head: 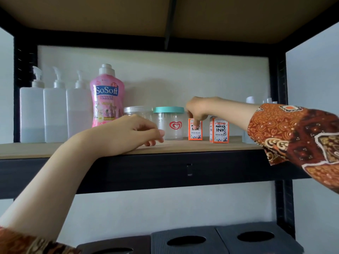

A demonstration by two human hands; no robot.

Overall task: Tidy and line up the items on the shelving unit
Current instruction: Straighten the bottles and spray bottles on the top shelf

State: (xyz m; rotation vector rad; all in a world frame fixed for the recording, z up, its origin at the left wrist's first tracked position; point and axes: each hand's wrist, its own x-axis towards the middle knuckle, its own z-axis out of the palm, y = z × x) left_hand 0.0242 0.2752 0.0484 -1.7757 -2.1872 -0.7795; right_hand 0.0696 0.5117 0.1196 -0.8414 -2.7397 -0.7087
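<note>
On the wooden shelf (192, 146) stand three white pump bottles (55, 114), a pink SoSoft detergent bottle (107, 99), a clear jar with a silver lid (138, 110) and a clear jar with a teal lid (171, 123). Right of them are two orange refill ink boxes. My right hand (199, 110) pinches the top of the left ink box (195, 133). The other ink box (220, 131) stands free beside it. My left hand (132, 132) rests on the shelf's front edge with fingers loosely curled, holding nothing, partly hiding the silver-lidded jar.
More white bottles (251, 99) stand at the far right behind my right arm. Black frame posts (280, 79) bound the shelf at both sides. Below, dark boxes with oval holes (187, 240) sit on a lower level. A board roofs the shelf closely overhead.
</note>
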